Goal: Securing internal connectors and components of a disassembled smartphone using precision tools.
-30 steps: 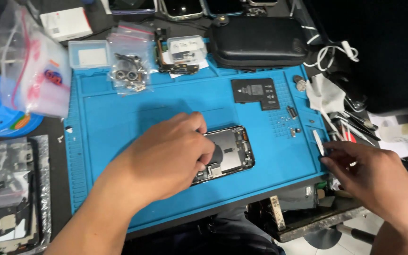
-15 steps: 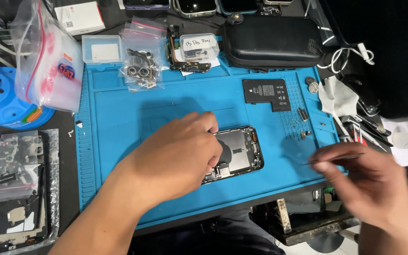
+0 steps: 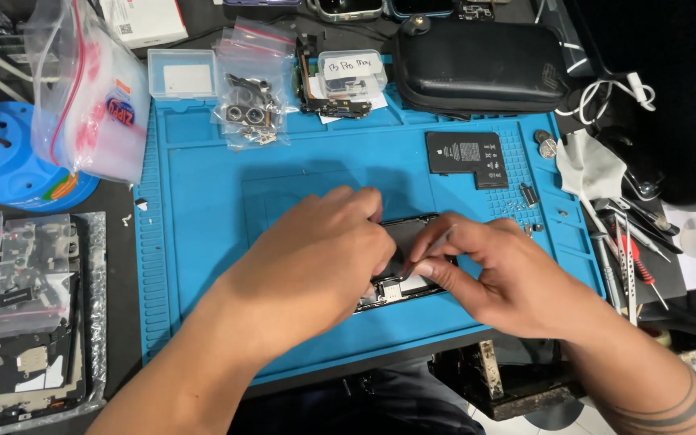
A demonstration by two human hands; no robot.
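A phone repair workbench: blue silicone work mat [image 3: 203,209], bagged spare parts [image 3: 250,101], and screwdrivers [image 3: 634,258].

Opened phone chassis [image 3: 400,278], flat on blue mat, mostly covered.

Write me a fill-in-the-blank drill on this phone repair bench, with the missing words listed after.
1. Both hands work on an opened phone lying on a ___ mat.
2. The black battery lies on the mat, ___ from both hands.
3. The right hand pinches a thin ___.
4. The left hand covers the phone's ___ end.

Missing words: blue; apart; tool; left
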